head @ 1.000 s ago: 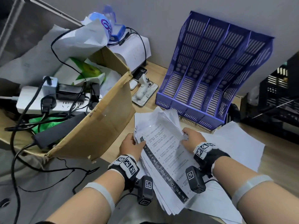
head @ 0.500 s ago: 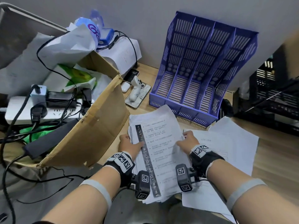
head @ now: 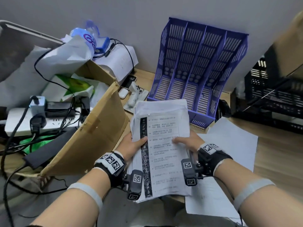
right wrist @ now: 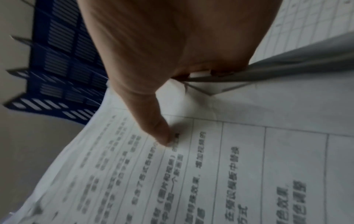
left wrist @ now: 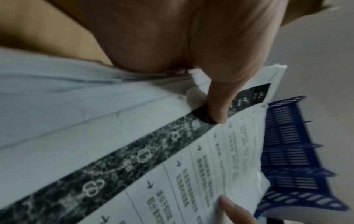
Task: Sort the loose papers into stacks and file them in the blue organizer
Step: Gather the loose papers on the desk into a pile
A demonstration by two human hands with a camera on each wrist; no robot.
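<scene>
I hold a thick stack of printed papers [head: 161, 145] off the desk, its top sheet bearing a dark vertical band and lines of text. My left hand [head: 131, 143] grips its left edge, thumb on the dark band [left wrist: 218, 109]. My right hand [head: 188, 141] grips the right edge, thumb pressed on the text [right wrist: 161, 133]. The blue organizer [head: 201, 66] with several slots stands against the wall just beyond the stack, also visible in the wrist views [left wrist: 291, 151] [right wrist: 63, 60]. More loose sheets [head: 232, 145] lie on the desk under my right forearm.
A tilted cardboard box [head: 91, 136] full of cables, a power strip [head: 49, 122] and bags crowds the left. A white controller [head: 134, 94], earbud case and phone lie left of the organizer. Black crates [head: 275, 99] stand at the right.
The stack has been squared up and lifted more upright toward the organizer; both hands have shifted up along its sides, thumbs now on the top sheet.
</scene>
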